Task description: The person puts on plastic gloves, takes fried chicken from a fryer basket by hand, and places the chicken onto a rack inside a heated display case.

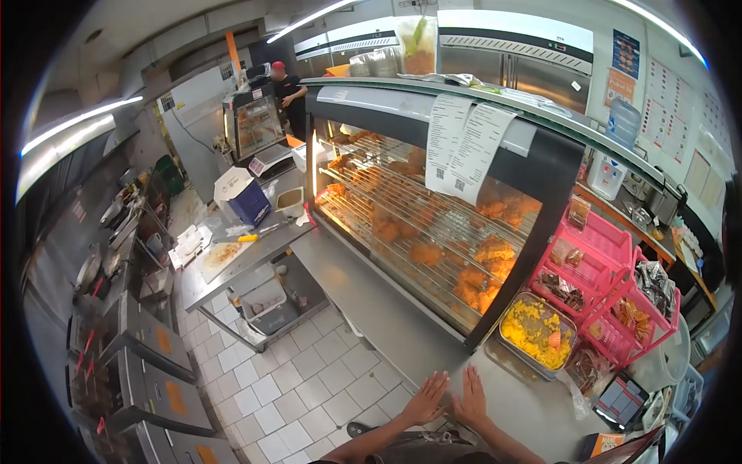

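Note:
My left hand [426, 400] is held out low in front of my body, fingers stretched and palm turned down, with nothing in it. Beside it, a small gap away, my right hand [469, 397] is also flat with its fingers straight and holds nothing. Both overlap the near edge of the steel counter [363, 298] in this view. Just beyond them stands a lit glass warming cabinet [444, 309] with fried chicken pieces [495, 251] on wire racks. To the right of my right hand, a metal tray [553, 371] holds yellow chopped food [533, 329].
Two printed receipts [468, 147] hang over the cabinet front. Pink baskets [595, 240] with packets and a tablet [621, 400] stand at right. A prep table [205, 290] carries a blue-white box [243, 201]. A person [290, 97] stands far back. Steel units [158, 387] line the left.

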The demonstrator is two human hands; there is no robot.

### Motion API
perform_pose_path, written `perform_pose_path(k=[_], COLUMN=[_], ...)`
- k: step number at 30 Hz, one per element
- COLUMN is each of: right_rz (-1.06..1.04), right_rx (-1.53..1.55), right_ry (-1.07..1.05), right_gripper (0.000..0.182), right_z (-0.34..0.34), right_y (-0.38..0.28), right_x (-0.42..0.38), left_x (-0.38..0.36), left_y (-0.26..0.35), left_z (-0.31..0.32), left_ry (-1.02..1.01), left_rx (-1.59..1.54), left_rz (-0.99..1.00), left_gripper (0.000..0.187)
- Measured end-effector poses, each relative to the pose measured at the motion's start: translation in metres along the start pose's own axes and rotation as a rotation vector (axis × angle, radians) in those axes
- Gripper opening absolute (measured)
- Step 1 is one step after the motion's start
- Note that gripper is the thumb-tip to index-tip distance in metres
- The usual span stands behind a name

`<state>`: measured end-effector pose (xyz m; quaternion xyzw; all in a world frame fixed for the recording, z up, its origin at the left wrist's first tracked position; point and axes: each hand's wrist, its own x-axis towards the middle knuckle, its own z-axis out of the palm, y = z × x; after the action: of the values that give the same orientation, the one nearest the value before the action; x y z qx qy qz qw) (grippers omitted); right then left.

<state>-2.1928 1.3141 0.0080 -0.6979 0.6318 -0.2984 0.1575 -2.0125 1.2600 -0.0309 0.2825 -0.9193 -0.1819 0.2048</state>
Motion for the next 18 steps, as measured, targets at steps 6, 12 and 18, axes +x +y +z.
perform_pose_path(k=[6, 12, 18], right_rz=[0.107, 0.445, 0.100], right_rx=[-0.224, -0.263, -0.337], right_ry=[0.192, -0.042, 0.213], right_gripper=[0.077, 0.074, 0.078], right_z=[0.033, 0.085, 0.138], right_y=[-0.030, -0.033, -0.106], right_x=[0.013, 0.018, 0.080], left_x=[-0.036, -0.102, -0.228], left_y=[-0.066, -0.128, -0.233], left_z=[0.030, -0.070, -0.124], left_ry=[-0.105, -0.499, -0.215], left_rx=[-0.089, -0.501, -0.676], left_rz=[0.124, -0.118, -0.339], left_gripper=[0.070, 0.047, 0.025])
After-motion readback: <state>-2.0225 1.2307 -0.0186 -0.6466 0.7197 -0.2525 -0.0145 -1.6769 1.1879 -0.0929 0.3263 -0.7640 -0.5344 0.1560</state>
